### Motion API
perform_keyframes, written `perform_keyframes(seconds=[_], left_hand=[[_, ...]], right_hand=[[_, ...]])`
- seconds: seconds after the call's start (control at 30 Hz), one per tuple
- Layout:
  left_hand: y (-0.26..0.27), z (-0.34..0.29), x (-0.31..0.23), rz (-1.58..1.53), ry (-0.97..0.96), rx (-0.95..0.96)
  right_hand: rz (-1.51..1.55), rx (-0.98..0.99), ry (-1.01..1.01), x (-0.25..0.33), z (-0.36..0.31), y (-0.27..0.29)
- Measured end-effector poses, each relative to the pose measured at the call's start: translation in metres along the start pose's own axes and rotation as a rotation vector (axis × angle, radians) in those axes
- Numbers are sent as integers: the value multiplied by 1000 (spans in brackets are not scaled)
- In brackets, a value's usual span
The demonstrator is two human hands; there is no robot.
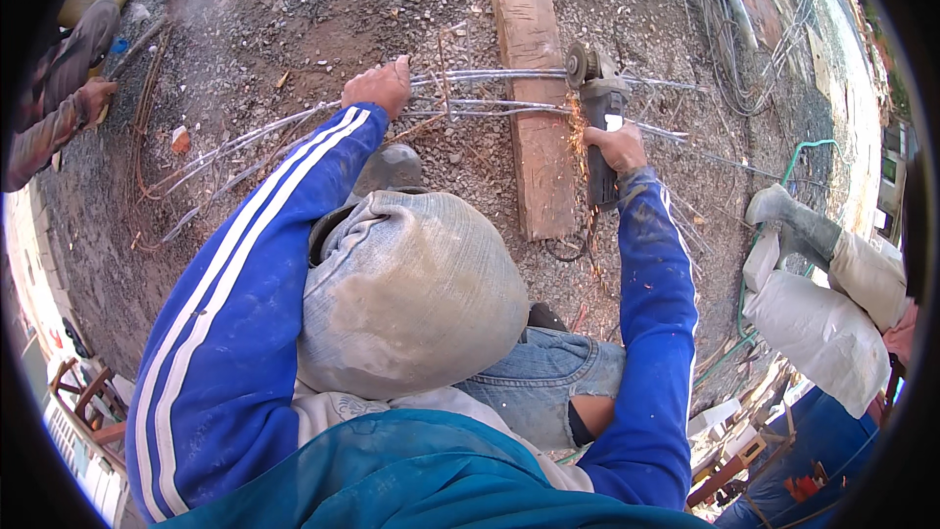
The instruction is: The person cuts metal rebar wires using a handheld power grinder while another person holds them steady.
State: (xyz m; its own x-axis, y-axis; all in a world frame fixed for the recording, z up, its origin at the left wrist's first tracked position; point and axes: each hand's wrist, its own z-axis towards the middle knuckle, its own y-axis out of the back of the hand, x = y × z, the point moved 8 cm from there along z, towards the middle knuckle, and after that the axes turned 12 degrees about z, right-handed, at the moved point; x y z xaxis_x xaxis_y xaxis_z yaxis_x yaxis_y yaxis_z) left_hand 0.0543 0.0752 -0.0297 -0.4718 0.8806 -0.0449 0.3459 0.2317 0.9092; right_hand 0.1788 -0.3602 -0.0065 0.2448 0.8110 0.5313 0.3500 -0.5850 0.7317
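My right hand (pixel 619 147) is wrapped around the body of an angle grinder (pixel 603 95). Its round disc (pixel 577 66) meets thin steel rods (pixel 470 76) lying across a wooden beam (pixel 529 29). Orange sparks (pixel 576 127) stream from the disc down beside the beam toward me. To the left of the beam, my left hand (pixel 378 87) is closed on the rods. A second group of rods (pixel 480 105) crosses the beam nearer to me. Wire ties or stirrups stand up around the rods between my left hand and the beam.
Gravel and dirt cover the ground, with loose cables (pixel 749 88) at the far right. A green hose (pixel 795 157) runs along the right. Another person's boot (pixel 788 211) is close on that side; a co-worker's hand (pixel 95 96) shows at the far left. My bent knee (pixel 421 284) is between my arms.
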Motion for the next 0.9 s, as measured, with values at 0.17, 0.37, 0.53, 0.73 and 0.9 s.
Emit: perform_keyframes(seconds=[0.17, 0.37, 0.53, 0.73, 0.9], left_hand=[[2, -2, 2, -4, 2, 13], [2, -1, -1, -4, -2, 13], [1, -1, 1, 8, 2, 3], [3, -3, 2, -2, -2, 12], [2, -3, 3, 6, 1, 38]], right_hand=[[20, 96, -124, 13, -12, -1], [-5, 117, -137, -2, -5, -2], [-2, 96, -105, 8, -10, -1], [-29, 90, -113, 26, -22, 5], [-77, 77, -73, 41, -31, 5]])
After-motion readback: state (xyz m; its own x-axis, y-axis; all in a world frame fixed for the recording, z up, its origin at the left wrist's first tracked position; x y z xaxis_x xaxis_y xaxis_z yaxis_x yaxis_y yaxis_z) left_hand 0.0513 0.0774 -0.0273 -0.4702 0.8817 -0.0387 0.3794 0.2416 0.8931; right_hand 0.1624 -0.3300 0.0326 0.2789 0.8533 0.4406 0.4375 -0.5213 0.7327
